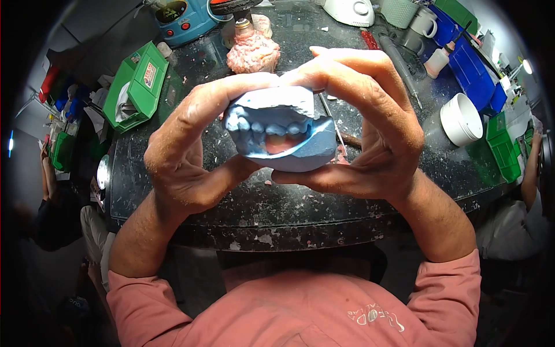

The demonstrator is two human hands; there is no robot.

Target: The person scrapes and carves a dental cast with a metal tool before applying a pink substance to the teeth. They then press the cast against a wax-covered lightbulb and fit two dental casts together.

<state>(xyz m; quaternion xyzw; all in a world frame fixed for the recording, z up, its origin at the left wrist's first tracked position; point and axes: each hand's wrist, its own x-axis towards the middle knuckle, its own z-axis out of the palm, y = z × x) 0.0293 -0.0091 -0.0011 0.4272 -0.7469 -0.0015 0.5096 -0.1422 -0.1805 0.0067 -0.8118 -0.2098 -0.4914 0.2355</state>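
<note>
A blue-grey dental model [315, 151], upper and lower halves together, is held up above the dark bench in both hands. Along its front runs a row of teeth, with a pink patch and one yellowish tooth at the middle of the lower half. My left hand [193, 147] grips its left side, fingers over the top and thumb beneath. From the right, my right hand [376, 124] holds it the same way, fingertips on top and thumb under the base. The fingertips of both hands nearly meet at the top edge.
Behind the model stands a burner-like piece crusted with pink wax [253, 52]. A green bin [139, 87] is at the left. On the right are a handpiece [400, 66], a white tub [461, 120] and blue bins [468, 63]. People are partly visible at both sides.
</note>
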